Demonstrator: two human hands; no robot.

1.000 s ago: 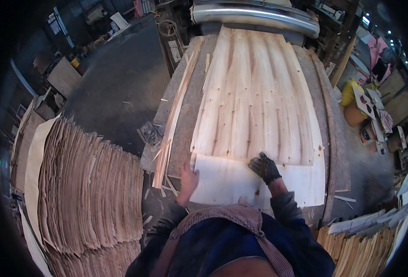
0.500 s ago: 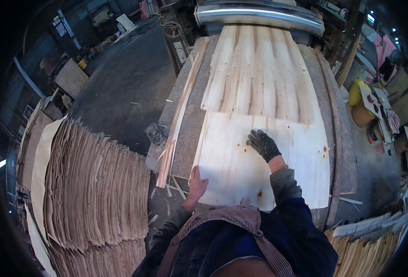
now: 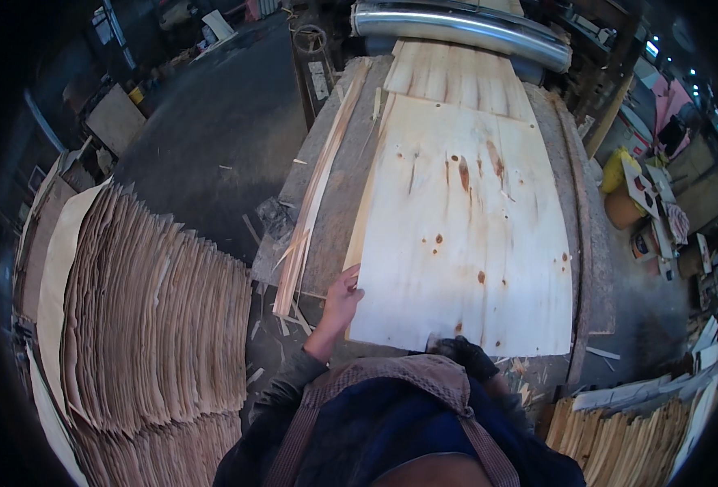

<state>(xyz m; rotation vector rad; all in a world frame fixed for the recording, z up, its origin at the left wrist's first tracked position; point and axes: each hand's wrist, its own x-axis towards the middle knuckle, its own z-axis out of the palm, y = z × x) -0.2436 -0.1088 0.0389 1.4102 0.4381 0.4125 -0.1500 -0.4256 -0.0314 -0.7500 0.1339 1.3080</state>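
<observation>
A pale wood veneer sheet [image 3: 464, 219] with brown knots lies lengthwise on the worktable in front of me. My bare left hand [image 3: 343, 299] is at its left edge near the front corner, fingers apart and touching the edge. A strip of another sheet [image 3: 361, 231] shows beneath along that side. My right hand [image 3: 466, 355], in a dark glove, is low at the sheet's near edge, close to my apron. Its fingers are partly hidden, and I cannot make out whether they grip anything. Farther off, a brown-streaked veneer sheet [image 3: 456, 73] reaches under a shiny metal roller [image 3: 460, 34].
Long narrow wood strips [image 3: 326, 183] lie along the table's left side [image 3: 339, 203]. A tall stack of veneer [image 3: 156, 316] stands at my left, and more stacked wood [image 3: 619, 438] at lower right. A raised rail [image 3: 584, 243] edges the table's right side. Scraps litter the floor.
The pale sheet's far edge now lies nearer the roller, and the streaked sheet shows less. My right hand has drawn back from mid-sheet to the near edge. My left hand stays by the left edge.
</observation>
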